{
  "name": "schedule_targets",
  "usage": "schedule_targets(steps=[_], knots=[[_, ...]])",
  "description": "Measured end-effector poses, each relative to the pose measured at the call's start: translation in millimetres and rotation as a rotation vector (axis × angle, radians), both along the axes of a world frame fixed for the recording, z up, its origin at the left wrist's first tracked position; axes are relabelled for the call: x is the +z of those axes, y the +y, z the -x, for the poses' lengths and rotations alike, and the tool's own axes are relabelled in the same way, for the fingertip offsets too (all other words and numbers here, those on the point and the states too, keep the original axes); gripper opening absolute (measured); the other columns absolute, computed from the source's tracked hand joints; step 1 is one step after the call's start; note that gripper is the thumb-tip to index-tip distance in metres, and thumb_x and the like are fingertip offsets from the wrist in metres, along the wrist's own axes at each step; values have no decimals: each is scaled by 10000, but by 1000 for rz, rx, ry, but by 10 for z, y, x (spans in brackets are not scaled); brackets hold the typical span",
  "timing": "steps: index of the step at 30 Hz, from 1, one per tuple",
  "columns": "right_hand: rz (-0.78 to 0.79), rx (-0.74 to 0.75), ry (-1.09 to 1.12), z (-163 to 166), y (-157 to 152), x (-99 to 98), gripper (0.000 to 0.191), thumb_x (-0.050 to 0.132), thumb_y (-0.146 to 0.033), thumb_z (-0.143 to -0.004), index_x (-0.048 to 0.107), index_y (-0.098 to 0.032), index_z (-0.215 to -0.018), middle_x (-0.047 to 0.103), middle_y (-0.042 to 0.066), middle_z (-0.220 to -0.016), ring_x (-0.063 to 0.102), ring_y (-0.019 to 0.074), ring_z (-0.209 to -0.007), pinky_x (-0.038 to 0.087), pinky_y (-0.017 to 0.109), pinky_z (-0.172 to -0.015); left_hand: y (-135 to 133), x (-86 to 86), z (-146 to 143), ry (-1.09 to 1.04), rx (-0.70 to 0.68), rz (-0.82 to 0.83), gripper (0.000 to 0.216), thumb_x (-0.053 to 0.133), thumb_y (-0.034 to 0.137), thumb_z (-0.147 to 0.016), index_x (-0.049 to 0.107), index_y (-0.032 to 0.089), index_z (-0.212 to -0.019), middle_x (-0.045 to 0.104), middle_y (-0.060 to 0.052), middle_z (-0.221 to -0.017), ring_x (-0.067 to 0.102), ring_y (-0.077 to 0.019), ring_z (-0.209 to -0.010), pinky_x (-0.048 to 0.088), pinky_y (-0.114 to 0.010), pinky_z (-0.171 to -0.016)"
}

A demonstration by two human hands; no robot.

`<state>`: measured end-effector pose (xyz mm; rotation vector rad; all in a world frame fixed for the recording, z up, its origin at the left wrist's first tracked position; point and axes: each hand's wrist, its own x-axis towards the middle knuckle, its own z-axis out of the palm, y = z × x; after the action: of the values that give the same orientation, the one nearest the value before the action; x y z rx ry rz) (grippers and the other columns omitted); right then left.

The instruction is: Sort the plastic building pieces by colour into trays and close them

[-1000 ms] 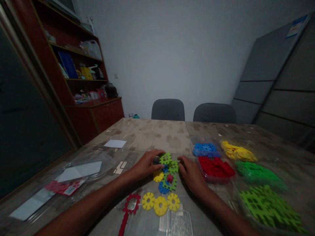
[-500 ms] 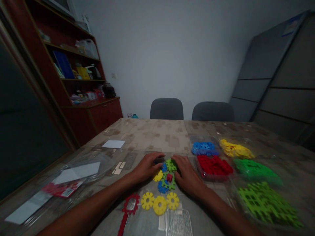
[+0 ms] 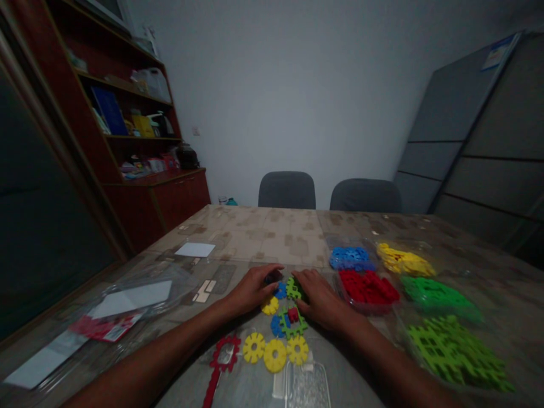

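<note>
A small model made of interlocking plastic building pieces (image 3: pixel 293 322) lies between my hands, with green square frames, blue and yellow notched discs and a red piece. My left hand (image 3: pixel 255 288) curls round its far left side, thumb beside a blue disc (image 3: pixel 280 291) and a yellow disc (image 3: pixel 270 306). Bent over the right side, my right hand (image 3: pixel 317 297) has its fingers on a green square piece (image 3: pixel 293 288). Nearer me lie three yellow notched discs (image 3: pixel 275 356) in a joined row. Left of them is a red toothed ring with a handle (image 3: pixel 225 354).
On the right stand clear boxes of blue pieces (image 3: pixel 351 258), red pieces (image 3: pixel 369 288), yellow pieces (image 3: pixel 406 260), green pieces (image 3: pixel 440 297) and lime pieces (image 3: pixel 461 348). Clear packaging with white cards (image 3: pixel 131 299) lies left. A clear plastic lid (image 3: pixel 308 385) is near me. Two chairs (image 3: pixel 287 190) stand beyond the table.
The green square piece under my right hand has turned and now appears narrower. The green frame with the red piece has tilted. Both hands stay at the model.
</note>
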<state>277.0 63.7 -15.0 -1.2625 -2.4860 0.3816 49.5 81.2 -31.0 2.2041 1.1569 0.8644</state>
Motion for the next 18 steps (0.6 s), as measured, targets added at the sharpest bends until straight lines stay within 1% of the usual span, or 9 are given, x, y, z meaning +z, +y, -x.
schedule_targets(steps=[5, 8, 11, 13, 15, 18], knots=[[11, -72, 15, 35, -162, 140, 562, 586, -164, -783, 549, -74, -1337, 650, 180, -1171, 557, 287, -1120, 447, 370, -970, 3, 16, 0, 8, -8, -7, 428, 582, 203, -864, 591, 158, -1290, 736, -111, -1096, 688, -238, -988, 530, -374, -904], [2, -80, 43, 43, -247, 249, 557, 595, -213, -809, 543, -92, -1349, 648, 172, -1198, 560, 286, -1134, 440, 376, -985, 19, 0, 11, 28, -13, -13, 423, 572, 216, -879, 587, 165, -1300, 735, -112, -1101, 684, -242, -998, 524, -381, -913], [-15, -39, 67, -45, -316, 386, 587, 624, -222, -785, 542, -131, -1359, 642, 152, -1241, 547, 282, -1179, 425, 394, -1017, 23, -8, 33, 75, -41, -23, 456, 597, 203, -852, 584, 175, -1307, 716, -116, -1162, 663, -252, -1051, 506, -389, -948], [-28, -1, 87, -201, -367, 481, 568, 635, -222, -771, 571, -162, -1333, 648, 139, -1248, 560, 277, -1174, 436, 406, -1012, 16, -1, 48, 118, -69, -37, 448, 620, 212, -838, 604, 181, -1284, 694, -120, -1212, 634, -267, -1108, 480, -408, -990], [-39, -6, 110, -452, -422, 563, 512, 632, -240, -770, 621, -195, -1280, 666, 129, -1233, 595, 274, -1122, 467, 419, -978, 9, 8, 61, 158, -89, -50, 414, 622, 229, -844, 625, 170, -1254, 678, -134, -1233, 611, -283, -1141, 459, -425, -1015], [-48, -111, 148, -973, -489, 641, 497, 632, -325, -770, 658, -252, -1261, 693, 117, -1220, 643, 283, -1048, 497, 462, -934, 6, 7, 73, 198, -99, -65, 394, 598, 227, -860, 628, 155, -1246, 661, -149, -1253, 590, -294, -1173, 437, -436, -1040]])
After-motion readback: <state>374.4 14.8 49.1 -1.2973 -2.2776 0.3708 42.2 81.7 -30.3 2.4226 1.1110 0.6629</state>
